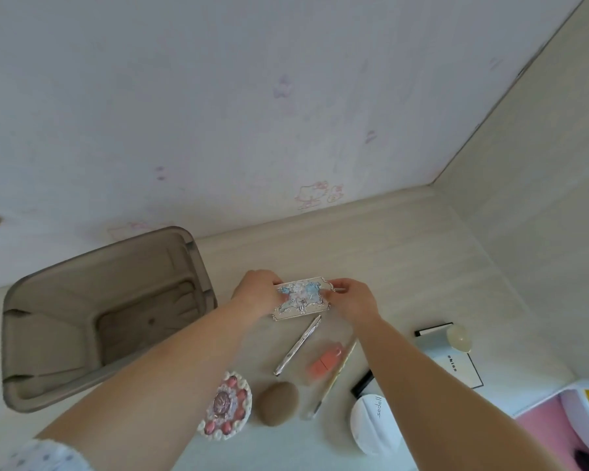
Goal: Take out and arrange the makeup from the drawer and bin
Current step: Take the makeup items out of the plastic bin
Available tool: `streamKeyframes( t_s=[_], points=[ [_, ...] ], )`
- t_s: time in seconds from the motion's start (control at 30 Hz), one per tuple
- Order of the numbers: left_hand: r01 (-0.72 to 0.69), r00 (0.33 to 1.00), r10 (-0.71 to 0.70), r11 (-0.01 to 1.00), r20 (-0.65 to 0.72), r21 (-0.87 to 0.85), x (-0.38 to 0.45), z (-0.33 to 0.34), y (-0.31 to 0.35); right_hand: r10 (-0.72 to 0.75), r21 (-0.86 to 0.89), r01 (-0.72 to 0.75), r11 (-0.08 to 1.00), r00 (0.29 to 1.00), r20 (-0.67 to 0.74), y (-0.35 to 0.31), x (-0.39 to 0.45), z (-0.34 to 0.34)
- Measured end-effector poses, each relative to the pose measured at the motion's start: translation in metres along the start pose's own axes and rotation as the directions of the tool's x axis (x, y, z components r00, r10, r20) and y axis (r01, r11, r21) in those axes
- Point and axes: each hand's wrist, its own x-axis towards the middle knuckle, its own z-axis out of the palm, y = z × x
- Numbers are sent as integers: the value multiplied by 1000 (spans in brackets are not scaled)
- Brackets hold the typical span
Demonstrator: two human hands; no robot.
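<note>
Fingers of your left hand (257, 291) and right hand (352, 298) pinch the palette's (302, 298) short ends (long axis crosswise), above the pen (298, 345), toward the counter's (371, 253) back edge.

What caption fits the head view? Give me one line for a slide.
Both hands, left and right, hold an ornate rectangular palette above the desk, beside an empty brown bin.

surface: pale tabletop (405, 266) | on it: bin (48, 334), round compact (227, 406), sponge (278, 404), pen (298, 345), white puff (371, 424)
</note>
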Motion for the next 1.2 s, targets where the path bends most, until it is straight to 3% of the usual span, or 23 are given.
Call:
streamKeyframes(
  t_s=[0.27,0.43,0.73,0.93,1.1,1.2],
  points=[
    [-24,994,15,996,-106,-89,-5,10,-6,-28,-26,26,999,998,-60,6,-8,6],
    [-7,990,1,999,-138,-45,-10,15,-9,-29,-10,29,1000,996,-86,9,-13,9],
    [-5,982,-9,997,-186,-74,-21,15,-9,-90,-136,76,988,991,-101,4,-14,10],
    [-181,959,107,943,-261,-278,-40,-23,7,-263,-100,252,962,958,-116,-27,-32,5],
    [-371,909,185,768,-373,-522,-89,-85,15,-376,37,378,925,925,-60,-68,-53,16],
    [-395,880,161,771,-448,-500,-123,-121,-7,-418,107,416,903,908,1,-86,-66,30]
  ],
)
